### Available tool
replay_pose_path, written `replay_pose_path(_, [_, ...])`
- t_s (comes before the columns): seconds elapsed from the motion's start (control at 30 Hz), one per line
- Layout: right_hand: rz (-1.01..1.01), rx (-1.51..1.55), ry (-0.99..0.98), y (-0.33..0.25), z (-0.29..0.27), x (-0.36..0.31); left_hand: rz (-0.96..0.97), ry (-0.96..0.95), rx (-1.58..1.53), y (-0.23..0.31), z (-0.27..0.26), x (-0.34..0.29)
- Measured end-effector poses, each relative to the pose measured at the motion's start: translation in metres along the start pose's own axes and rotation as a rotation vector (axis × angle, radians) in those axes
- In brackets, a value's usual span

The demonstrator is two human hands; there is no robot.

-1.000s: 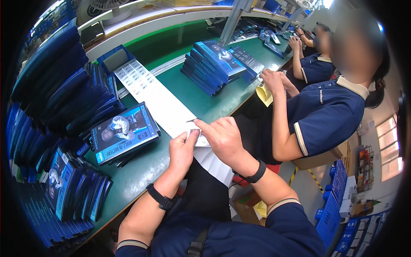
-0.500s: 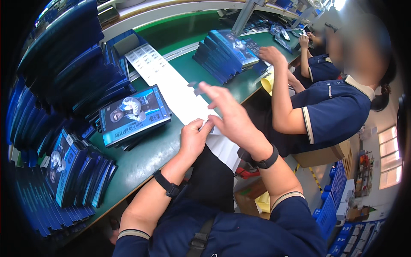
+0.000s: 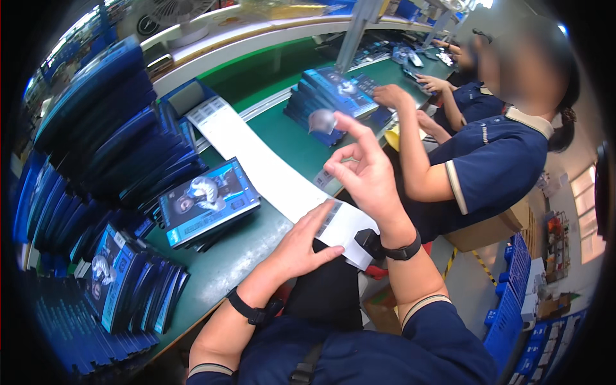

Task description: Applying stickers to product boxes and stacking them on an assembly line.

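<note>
Sticker strip [image 3: 260, 163] is lying across green table [image 3: 247, 247], left hand [image 3: 294, 250], thumb spread, apparently steadying it; right hand [image 3: 369, 174], index and thumb apart, is holding a pale sticker [image 3: 321, 121] on one fingertip, presumably by its glue.

A factory workshop, plainly: a long green table [image 3: 289, 151] runs by with a shelf [image 3: 256, 31] above it, stacks of matching blue boxes [image 3: 106, 122] crowd one end, workers in the same navy shirts [image 3: 481, 160] line its side, and yellow-and-black tape [image 3: 485, 267] marks the floor [image 3: 461, 273] near blue crates [image 3: 508, 295].
</note>
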State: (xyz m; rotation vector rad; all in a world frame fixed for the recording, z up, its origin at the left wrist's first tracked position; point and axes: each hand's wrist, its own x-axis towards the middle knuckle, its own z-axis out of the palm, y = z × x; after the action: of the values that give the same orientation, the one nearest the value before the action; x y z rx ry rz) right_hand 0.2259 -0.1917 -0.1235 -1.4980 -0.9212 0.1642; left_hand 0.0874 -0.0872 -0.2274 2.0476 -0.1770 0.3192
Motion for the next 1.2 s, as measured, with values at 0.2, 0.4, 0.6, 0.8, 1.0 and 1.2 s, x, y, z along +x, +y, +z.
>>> replay_pose_path(0.2, [0.123,0.263,-0.029,0.025,0.038,0.014,0.046,0.223,0.201,0.043,-0.054,-0.021])
replay_pose_path(0.4, [0.053,0.103,-0.038,0.045,0.076,0.021,-0.011,0.549,0.484,0.044,-0.128,-0.023])
replay_pose_path(0.6, [0.034,0.098,-0.044,0.042,0.094,0.022,-0.157,0.407,0.652,0.035,-0.151,-0.023])
replay_pose_path(0.8, [0.030,0.063,-0.036,0.038,0.096,0.026,-0.208,0.288,0.664,0.037,-0.155,-0.017])
replay_pose_path(1.0, [0.036,0.061,-0.039,0.044,0.102,0.026,-0.205,0.186,0.739,0.030,-0.153,-0.015])
replay_pose_path(1.2, [-0.127,-0.269,-0.007,0.052,0.098,0.019,-0.164,0.143,0.717,0.031,-0.152,-0.019])
